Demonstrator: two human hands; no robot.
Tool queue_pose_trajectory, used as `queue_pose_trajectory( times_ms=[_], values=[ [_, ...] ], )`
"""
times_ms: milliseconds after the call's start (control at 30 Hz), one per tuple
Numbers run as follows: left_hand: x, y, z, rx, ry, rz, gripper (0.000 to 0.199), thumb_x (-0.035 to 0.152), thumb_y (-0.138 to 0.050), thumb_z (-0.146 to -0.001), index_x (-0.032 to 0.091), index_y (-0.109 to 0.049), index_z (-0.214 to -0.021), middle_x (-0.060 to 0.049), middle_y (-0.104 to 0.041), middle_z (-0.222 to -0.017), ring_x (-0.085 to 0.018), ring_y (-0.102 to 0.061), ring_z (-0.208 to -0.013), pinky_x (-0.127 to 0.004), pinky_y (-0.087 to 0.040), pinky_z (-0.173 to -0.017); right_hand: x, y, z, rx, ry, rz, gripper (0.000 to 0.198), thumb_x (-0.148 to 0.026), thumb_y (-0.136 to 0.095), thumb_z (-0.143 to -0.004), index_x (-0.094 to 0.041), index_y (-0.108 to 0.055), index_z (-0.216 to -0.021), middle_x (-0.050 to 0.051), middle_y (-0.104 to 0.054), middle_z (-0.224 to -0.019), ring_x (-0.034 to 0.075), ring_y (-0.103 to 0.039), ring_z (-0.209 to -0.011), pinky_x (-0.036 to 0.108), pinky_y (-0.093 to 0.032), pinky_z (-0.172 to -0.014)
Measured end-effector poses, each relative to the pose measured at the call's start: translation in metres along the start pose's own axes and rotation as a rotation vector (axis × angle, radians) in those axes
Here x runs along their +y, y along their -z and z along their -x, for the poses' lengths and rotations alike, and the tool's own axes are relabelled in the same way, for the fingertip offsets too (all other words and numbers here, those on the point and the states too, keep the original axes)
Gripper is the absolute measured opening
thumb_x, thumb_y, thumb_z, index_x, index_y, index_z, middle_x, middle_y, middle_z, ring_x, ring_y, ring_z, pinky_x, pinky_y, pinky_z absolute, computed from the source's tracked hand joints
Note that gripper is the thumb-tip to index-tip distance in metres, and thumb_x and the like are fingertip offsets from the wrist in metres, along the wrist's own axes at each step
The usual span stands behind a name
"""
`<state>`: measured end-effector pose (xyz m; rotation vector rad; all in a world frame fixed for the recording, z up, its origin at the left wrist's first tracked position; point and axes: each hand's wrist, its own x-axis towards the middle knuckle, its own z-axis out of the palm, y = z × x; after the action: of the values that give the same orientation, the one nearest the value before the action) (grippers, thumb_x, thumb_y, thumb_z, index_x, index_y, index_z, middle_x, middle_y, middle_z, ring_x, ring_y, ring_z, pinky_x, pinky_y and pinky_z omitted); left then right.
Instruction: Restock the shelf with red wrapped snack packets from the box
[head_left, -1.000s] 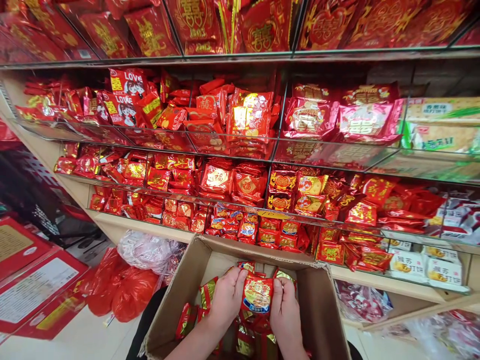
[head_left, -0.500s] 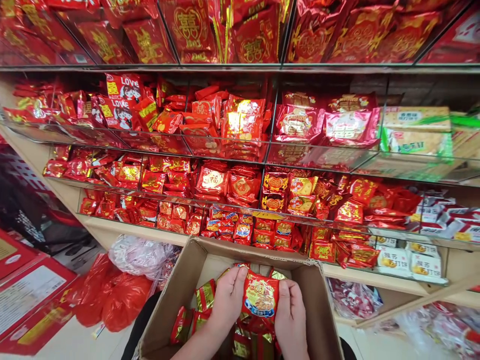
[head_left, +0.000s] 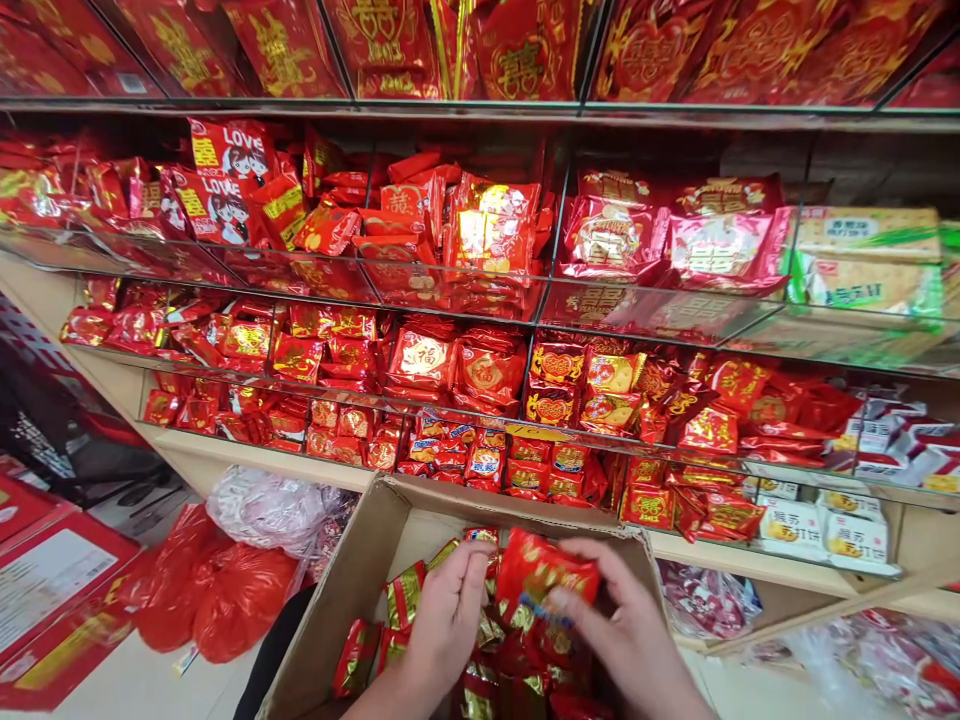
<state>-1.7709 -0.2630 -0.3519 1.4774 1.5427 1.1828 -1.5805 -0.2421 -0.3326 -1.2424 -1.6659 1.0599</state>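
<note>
A red packet of biscuits with gold and blue print is in my right hand, gripped between thumb and fingers and tilted, a little blurred. To its left is my left hand, fingers curled and thumb pressed against them; whether anything is between them is hidden. A gap shows between that hand and the packet. Both hands are over an open cardboard box. Inside the box lie several red and gold wrapped packets, partly covered by my hands and forearms.
Shelves with clear front panels hold red snack packets in rows. Green-edged cracker packs and white packets are at the right. Red plastic bags and a red carton stand on the floor at left.
My left hand has let go of the packet and moved slightly left. My right hand has kept the packet, which has turned and tilted to the right. The view has shifted slightly.
</note>
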Motion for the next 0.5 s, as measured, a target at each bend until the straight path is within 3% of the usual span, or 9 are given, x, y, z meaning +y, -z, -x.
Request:
queue_pose_trajectory(
  times_ms=[100, 167, 233, 367, 500],
  values=[
    [-0.013, 0.011, -0.005, -0.017, 0.022, -0.034, 0.028, 0.038, -0.036, -0.082, 0.022, -0.056, -0.092, 0.001, -0.057, -0.065, -0.014, -0.052, -0.062, -0.022, -0.04, -0.06, 0.012, 0.044, -0.039, 0.255, 0.101, 0.281, 0.04, -0.042, -0.054, -0.071, -0.021, -0.048, -0.105, 0.006, -0.058, -0.104, 0.02, -0.054, -0.091, 0.03, -0.042, -0.079],
    [-0.026, 0.019, -0.004, -0.062, 0.022, -0.096, 0.024, 0.037, -0.039, -0.08, 0.022, -0.057, -0.087, 0.0, -0.06, -0.073, -0.014, -0.053, -0.068, -0.022, -0.04, -0.065, 0.028, 0.068, -0.07, 0.23, 0.072, 0.438, 0.037, -0.039, -0.052, -0.069, -0.021, -0.049, -0.101, 0.006, -0.059, -0.1, 0.021, -0.056, -0.085, 0.032, -0.042, -0.074],
    [-0.038, 0.025, -0.001, -0.124, 0.056, -0.173, 0.023, 0.036, -0.039, -0.08, 0.022, -0.057, -0.085, 0.001, -0.058, -0.067, -0.013, -0.051, -0.063, -0.022, -0.039, -0.062, 0.048, 0.081, -0.099, 0.126, 0.02, 0.543, 0.03, -0.033, -0.051, -0.069, -0.022, -0.049, -0.096, 0.005, -0.061, -0.092, 0.02, -0.057, -0.077, 0.031, -0.042, -0.07],
    [-0.053, 0.033, 0.009, -0.256, 0.128, -0.299, 0.025, 0.034, -0.036, -0.08, 0.02, -0.056, -0.081, 0.003, -0.048, -0.056, -0.012, -0.043, -0.053, -0.021, -0.032, -0.052, 0.08, 0.079, -0.142, -0.006, 0.033, 0.644, 0.023, -0.023, -0.052, -0.064, -0.021, -0.05, -0.087, 0.003, -0.061, -0.084, 0.018, -0.057, -0.075, 0.029, -0.041, -0.07],
    [-0.056, 0.035, 0.01, -0.282, 0.161, -0.329, 0.025, 0.033, -0.036, -0.08, 0.019, -0.057, -0.08, 0.002, -0.049, -0.058, -0.012, -0.044, -0.056, -0.021, -0.032, -0.054, 0.101, 0.067, -0.164, -0.054, 0.067, 0.689, 0.021, -0.013, -0.052, -0.057, -0.02, -0.051, -0.077, 0.002, -0.059, -0.081, 0.017, -0.054, -0.076, 0.027, -0.039, -0.072]
  ],
)
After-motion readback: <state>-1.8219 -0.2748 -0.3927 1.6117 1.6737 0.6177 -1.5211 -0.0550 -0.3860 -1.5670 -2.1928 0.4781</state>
